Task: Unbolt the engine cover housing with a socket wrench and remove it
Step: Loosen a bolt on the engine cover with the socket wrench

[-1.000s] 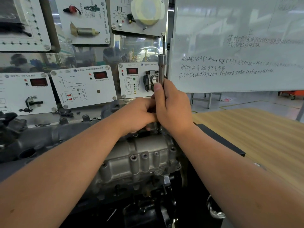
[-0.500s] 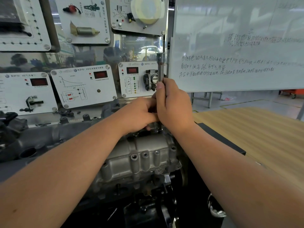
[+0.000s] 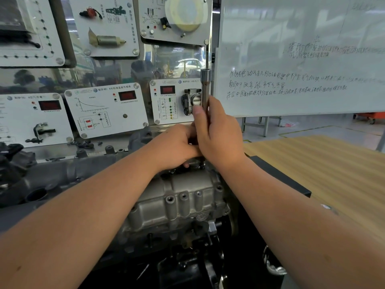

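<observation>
While the right hand (image 3: 218, 132) grips the upright steel socket wrench (image 3: 205, 90) and the left hand (image 3: 177, 146) curls round its base atop the grey cast-metal engine cover housing (image 3: 177, 197), unbolting looks underway; turning comes next.

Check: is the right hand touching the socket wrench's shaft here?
Touching. The head view shows the right hand wrapped round the upright socket wrench, thumb lying along its shaft and fingers curled behind it.
</observation>
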A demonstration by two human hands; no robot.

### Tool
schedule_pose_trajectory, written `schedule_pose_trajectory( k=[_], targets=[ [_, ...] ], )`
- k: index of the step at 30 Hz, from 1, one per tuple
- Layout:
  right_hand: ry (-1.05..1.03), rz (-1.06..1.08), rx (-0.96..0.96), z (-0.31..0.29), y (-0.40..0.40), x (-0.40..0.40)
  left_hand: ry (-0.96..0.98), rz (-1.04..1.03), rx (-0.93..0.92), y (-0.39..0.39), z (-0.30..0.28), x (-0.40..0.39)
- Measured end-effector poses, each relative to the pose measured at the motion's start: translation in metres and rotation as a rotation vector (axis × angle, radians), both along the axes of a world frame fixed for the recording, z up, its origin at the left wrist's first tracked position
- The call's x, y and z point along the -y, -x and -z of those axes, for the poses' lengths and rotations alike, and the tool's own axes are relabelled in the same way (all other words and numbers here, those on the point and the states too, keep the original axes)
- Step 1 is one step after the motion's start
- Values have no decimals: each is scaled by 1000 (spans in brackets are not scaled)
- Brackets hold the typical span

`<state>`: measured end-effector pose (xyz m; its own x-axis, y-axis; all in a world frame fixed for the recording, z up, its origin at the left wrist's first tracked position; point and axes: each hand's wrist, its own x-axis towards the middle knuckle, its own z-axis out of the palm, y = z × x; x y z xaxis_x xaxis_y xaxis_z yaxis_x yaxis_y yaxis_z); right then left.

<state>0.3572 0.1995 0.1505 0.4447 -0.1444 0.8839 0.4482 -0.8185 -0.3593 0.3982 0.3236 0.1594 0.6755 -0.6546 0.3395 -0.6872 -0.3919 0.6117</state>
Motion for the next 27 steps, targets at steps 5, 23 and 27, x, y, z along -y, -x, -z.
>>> schedule_pose_trajectory(
  k=[5, 23, 27],
  targets=[
    [-7, -4, -3, 1, 0, -1, 1, -4, -2, -3, 1, 0],
    [11, -21, -31, 0, 0, -1, 4, 27, -2, -1, 0, -1],
    [21, -27, -21, 2, 0, -1, 23, 0, 9, -5, 1, 0]
  ],
)
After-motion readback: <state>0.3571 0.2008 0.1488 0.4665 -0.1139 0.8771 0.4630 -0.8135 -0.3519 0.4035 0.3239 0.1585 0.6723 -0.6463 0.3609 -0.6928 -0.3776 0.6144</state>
